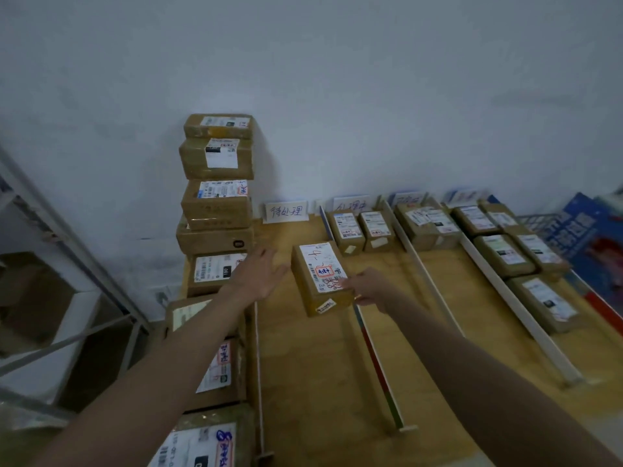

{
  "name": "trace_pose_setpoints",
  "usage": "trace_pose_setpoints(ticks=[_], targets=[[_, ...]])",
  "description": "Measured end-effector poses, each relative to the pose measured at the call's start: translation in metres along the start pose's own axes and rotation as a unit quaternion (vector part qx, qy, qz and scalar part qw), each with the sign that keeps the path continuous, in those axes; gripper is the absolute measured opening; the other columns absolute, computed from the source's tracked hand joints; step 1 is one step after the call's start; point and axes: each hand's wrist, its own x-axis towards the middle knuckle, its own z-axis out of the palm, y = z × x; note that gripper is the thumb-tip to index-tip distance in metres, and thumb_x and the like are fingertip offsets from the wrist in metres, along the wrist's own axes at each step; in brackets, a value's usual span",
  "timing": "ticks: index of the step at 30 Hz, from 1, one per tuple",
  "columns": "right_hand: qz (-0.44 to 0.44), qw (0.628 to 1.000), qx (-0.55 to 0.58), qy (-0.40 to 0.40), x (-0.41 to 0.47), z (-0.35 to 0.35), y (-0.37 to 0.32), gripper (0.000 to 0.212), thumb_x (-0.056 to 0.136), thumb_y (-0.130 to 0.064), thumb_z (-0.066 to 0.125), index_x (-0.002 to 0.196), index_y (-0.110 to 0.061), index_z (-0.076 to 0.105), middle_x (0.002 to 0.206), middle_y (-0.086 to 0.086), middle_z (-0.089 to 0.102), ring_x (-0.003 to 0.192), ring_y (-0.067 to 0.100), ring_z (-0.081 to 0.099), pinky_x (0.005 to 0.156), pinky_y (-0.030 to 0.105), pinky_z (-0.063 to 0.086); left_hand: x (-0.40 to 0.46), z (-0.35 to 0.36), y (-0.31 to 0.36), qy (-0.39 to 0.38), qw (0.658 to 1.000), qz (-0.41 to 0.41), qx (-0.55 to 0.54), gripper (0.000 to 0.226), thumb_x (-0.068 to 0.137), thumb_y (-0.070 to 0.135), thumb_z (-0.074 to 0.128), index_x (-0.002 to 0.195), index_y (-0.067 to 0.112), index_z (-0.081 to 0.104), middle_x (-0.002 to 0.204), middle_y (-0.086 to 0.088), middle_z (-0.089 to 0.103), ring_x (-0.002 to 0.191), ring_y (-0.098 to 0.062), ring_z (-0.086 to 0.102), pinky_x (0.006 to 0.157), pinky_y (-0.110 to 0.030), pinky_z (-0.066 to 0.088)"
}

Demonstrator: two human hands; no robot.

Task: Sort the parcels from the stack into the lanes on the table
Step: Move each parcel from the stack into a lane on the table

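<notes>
A brown cardboard parcel (320,279) with a white label hangs over the first lane of the wooden table (313,365). My right hand (369,287) grips its near right corner. My left hand (259,273) is stretched out flat with spread fingers just left of the parcel, apart from it. A tall stack of parcels (217,203) rises against the wall at the table's left side. More parcels (209,372) lie in a row along the left edge toward me.
White dividers (377,362) split the table into lanes, with handwritten signs (286,210) at the back. Two parcels (360,230) sit in the second lane, several more (505,247) in the lanes to the right. A metal shelf (67,281) stands left, blue boxes (593,237) right.
</notes>
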Motion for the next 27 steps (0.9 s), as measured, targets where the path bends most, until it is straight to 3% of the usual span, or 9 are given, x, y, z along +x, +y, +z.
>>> trace_pose_setpoints(ticks=[4, 10, 14, 16, 27], targets=[[0.008, 0.998, 0.054, 0.040, -0.002, -0.036, 0.033, 0.022, 0.089, -0.022, 0.071, 0.101, -0.004, 0.065, 0.106, 0.012, 0.071, 0.095, 0.022, 0.070, 0.081, 0.036, 0.061, 0.005, 0.025, 0.032, -0.013, 0.998, 0.013, 0.054, 0.060, 0.102, 0.049, 0.036, 0.152, 0.017, 0.030, 0.155, -0.006, 0.033, 0.136, -0.029, 0.039, 0.106, -0.042, 0.038], [0.027, 0.994, 0.091, 0.054, 0.012, -0.091, 0.072, 0.030, 0.091, -0.016, 0.067, 0.113, 0.004, 0.061, 0.107, 0.015, 0.070, 0.096, 0.024, 0.069, 0.076, 0.033, 0.059, 0.018, 0.068, 0.079, -0.019, 0.992, 0.020, 0.122, 0.057, 0.101, 0.050, 0.036, 0.147, 0.015, 0.037, 0.146, -0.006, 0.042, 0.129, -0.027, 0.045, 0.101, -0.039, 0.042], [0.028, 0.995, 0.076, 0.052, 0.035, -0.118, 0.090, 0.021, 0.090, -0.016, 0.067, 0.105, -0.002, 0.062, 0.100, 0.010, 0.068, 0.095, 0.025, 0.067, 0.087, 0.042, 0.059, 0.029, 0.093, 0.106, -0.004, 0.992, -0.002, 0.129, 0.055, 0.101, 0.047, 0.039, 0.144, 0.013, 0.041, 0.145, -0.007, 0.044, 0.129, -0.028, 0.045, 0.105, -0.037, 0.037], [0.027, 0.996, 0.074, 0.042, 0.050, -0.128, 0.096, 0.015, 0.091, -0.016, 0.067, 0.101, -0.008, 0.061, 0.094, 0.007, 0.065, 0.092, 0.023, 0.066, 0.085, 0.039, 0.059, 0.038, 0.107, 0.115, -0.004, 0.992, -0.012, 0.124, 0.055, 0.100, 0.047, 0.040, 0.143, 0.013, 0.042, 0.145, -0.008, 0.045, 0.128, -0.028, 0.047, 0.106, -0.038, 0.036], [0.025, 0.999, -0.024, -0.019, 0.164, -0.122, 0.114, 0.029, 0.088, -0.027, 0.069, 0.102, -0.001, 0.068, 0.101, 0.012, 0.071, 0.093, 0.024, 0.069, 0.085, 0.045, 0.059, 0.090, 0.157, 0.135, 0.004, 0.988, -0.070, 0.136, 0.057, 0.100, 0.046, 0.041, 0.147, 0.013, 0.039, 0.148, -0.006, 0.044, 0.134, -0.023, 0.042, 0.112, -0.036, 0.031]])
